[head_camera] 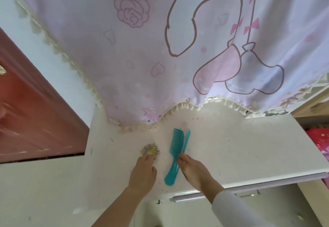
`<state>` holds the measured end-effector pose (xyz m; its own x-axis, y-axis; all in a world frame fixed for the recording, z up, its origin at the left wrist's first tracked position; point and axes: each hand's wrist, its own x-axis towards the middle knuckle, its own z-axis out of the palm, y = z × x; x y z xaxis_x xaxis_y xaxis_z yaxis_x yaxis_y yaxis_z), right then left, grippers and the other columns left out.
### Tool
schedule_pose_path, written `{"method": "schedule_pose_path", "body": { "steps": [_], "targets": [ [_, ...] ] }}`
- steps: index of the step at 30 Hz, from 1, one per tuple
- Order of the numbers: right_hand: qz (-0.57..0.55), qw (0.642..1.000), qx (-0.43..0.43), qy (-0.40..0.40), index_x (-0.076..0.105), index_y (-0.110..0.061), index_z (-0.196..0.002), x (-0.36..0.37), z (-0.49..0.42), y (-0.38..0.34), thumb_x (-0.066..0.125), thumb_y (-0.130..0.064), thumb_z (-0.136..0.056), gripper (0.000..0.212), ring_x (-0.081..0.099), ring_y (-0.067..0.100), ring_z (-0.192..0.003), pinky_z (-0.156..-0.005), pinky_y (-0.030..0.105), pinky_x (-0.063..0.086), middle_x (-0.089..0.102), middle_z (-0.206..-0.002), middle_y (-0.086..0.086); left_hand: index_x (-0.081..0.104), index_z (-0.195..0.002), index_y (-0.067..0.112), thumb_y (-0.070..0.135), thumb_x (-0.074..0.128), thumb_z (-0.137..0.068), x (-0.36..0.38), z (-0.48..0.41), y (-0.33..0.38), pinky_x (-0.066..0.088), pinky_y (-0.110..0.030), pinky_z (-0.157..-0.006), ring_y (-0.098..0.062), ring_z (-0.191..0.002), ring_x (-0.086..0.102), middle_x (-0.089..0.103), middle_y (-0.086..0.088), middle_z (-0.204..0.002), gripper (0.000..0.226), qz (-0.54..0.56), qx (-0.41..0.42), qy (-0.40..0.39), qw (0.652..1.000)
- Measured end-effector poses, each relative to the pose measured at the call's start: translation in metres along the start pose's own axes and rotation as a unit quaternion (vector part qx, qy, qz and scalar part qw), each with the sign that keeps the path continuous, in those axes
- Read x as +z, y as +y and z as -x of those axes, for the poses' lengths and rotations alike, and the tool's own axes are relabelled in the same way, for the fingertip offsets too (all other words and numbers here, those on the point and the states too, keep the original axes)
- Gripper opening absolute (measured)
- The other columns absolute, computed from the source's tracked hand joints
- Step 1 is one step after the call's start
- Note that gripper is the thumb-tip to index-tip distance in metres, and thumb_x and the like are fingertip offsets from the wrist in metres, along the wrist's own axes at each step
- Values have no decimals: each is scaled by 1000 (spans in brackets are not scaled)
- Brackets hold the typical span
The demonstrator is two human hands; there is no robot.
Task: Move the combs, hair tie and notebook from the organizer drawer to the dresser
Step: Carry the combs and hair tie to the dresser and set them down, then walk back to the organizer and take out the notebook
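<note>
Two teal combs (176, 153) lie side by side on the white dresser top (240, 146): one wide-toothed with a broad handle, one thin and partly hidden behind it. The right hand (194, 171) rests fingertips on them, fingers unclenched. The left hand (143, 171) touches a frilly hair tie (149, 150) with a yellow centre; its grip cannot be determined. A pink printed cloth (160, 48) hangs behind.

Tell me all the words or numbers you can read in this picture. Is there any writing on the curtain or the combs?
No words or numbers can be read anywhere.
The pink cloth has only drawings: a rose, hearts, bows.
A small dark mark near the cloth's right bottom edge is too blurred to tell if it is writing.
The teal combs, hair tie and white dresser top show no writing.
</note>
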<state>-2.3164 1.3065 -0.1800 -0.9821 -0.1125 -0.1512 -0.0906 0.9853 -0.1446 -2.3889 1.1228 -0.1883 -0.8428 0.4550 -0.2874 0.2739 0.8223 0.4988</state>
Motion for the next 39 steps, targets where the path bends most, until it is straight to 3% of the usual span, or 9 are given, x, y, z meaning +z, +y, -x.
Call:
{"method": "schedule_pose_path", "body": {
  "steps": [2, 4, 7, 14, 18, 26, 30, 35, 39],
  "targets": [
    [-32, 999, 8, 2, 69, -7, -92, 5, 4, 3, 80, -4, -63, 31, 65, 20, -65, -45, 28, 53, 69, -90, 6, 40, -137, 20, 16, 42, -91, 4, 1, 2, 42, -28, -96, -15, -122, 40, 41, 6, -141, 47, -20, 11, -23, 999],
    [-44, 999, 14, -18, 63, -3, -107, 9, 6, 4, 60, -2, -82, 25, 63, 28, -86, -67, 35, 55, 64, -107, 11, 35, -140, 18, 16, 43, -89, 5, 2, 6, 42, -31, -97, -17, -125, 37, 36, 4, -145, 51, -48, 22, -45, 998],
    [-38, 999, 24, -25, 57, -6, -118, 11, 10, 3, 47, -5, -90, 30, 56, 27, -103, -87, 35, 48, 58, -122, 9, 23, -147, 16, 16, 43, -91, 3, 3, 11, 39, -33, -105, -20, -134, 30, 19, 1, -158, 60, -77, 20, -69, 994],
    [-84, 990, 112, 32, 55, -11, -120, -10, 28, -18, 49, -13, -90, 30, 56, 22, -101, -86, 30, 50, 59, -122, 4, 29, -145, 18, 18, 44, -92, -21, 14, 26, 39, -38, -107, -24, -138, 28, 18, -3, -158, 56, -90, 50, -61, 993],
    [-124, 963, 212, 111, 53, -14, -126, -33, 63, -36, 49, -23, -92, 35, 52, 18, -114, -93, 29, 45, 57, -126, 0, 38, -139, 18, 17, 45, -92, -34, 26, 49, 39, -37, -107, -22, -141, 28, 26, -4, -155, 48, -80, 109, -39, 990],
    [-177, 835, 452, 259, 53, -18, -125, -61, 212, -112, 58, -35, -87, 42, 55, 20, -116, -92, 33, 47, 55, -132, 1, 48, -131, 19, 19, 46, -91, -23, 103, 119, 43, -38, -99, -23, -132, 38, 36, -3, -147, 40, -120, 377, -18, 918],
    [-179, 746, 558, 316, 54, -18, -123, -56, 313, -169, 60, -38, -85, 44, 56, 22, -110, -86, 33, 48, 56, -127, 1, 53, -125, 14, 16, 48, -89, 0, 184, 158, 49, -40, -85, -28, -118, 45, 44, -7, -137, 37, -106, 501, -58, 857],
    [-152, 641, 672, 339, 50, -16, -126, -42, 445, -254, 60, -43, -83, 52, 54, 20, -110, -87, 34, 47, 56, -124, 2, 51, -128, 12, 19, 50, -89, 47, 325, 191, 45, -41, -98, -28, -128, 40, 40, -8, -142, 40, -98, 620, -157, 762],
    [-121, 546, 749, 356, 49, -12, -128, -23, 552, -336, 64, -41, -81, 56, 50, 22, -115, -90, 32, 43, 54, -124, 4, 51, -128, 16, 21, 49, -88, 89, 451, 207, 43, -39, -96, -26, -131, 37, 37, -6, -145, 40, -95, 681, -217, 693]
  ]
}}
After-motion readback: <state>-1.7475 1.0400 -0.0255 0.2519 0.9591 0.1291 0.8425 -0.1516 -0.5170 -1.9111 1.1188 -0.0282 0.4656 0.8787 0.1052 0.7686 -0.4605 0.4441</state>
